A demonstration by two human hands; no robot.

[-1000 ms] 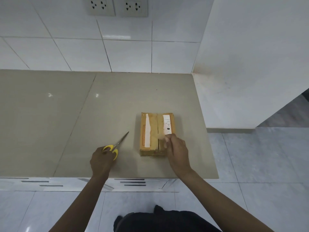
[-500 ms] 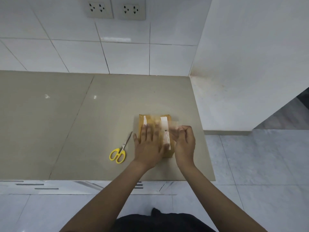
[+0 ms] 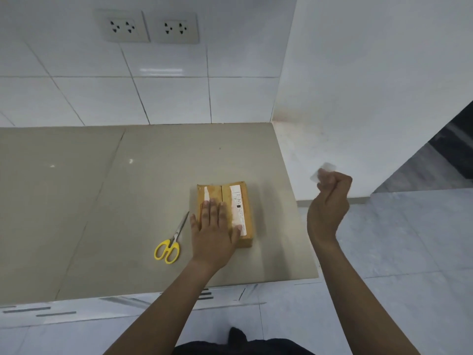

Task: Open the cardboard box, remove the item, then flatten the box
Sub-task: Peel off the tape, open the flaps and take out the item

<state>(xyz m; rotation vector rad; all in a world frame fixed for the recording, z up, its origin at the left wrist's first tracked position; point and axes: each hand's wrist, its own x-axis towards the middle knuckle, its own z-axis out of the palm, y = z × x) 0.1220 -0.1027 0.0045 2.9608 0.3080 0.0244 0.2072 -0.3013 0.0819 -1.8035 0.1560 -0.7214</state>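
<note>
A small brown cardboard box lies flat on the beige counter, with white label strips on its top and a seam down the middle. My left hand rests palm down, fingers spread, on the near left part of the box. Off the counter's right edge, my right hand is raised in a fist, pinching a clear strip of tape that sticks up above the fingers. Whether the flaps are free I cannot tell.
Yellow-handled scissors lie on the counter just left of the box, blades pointing away. A white tiled wall with two sockets stands behind. A white wall bounds the counter's right end. The counter's front edge runs close below the box.
My left hand put down the scissors and moved onto the box. My right hand pulled a strip of tape off the box and swung up to the right, beyond the counter edge.
</note>
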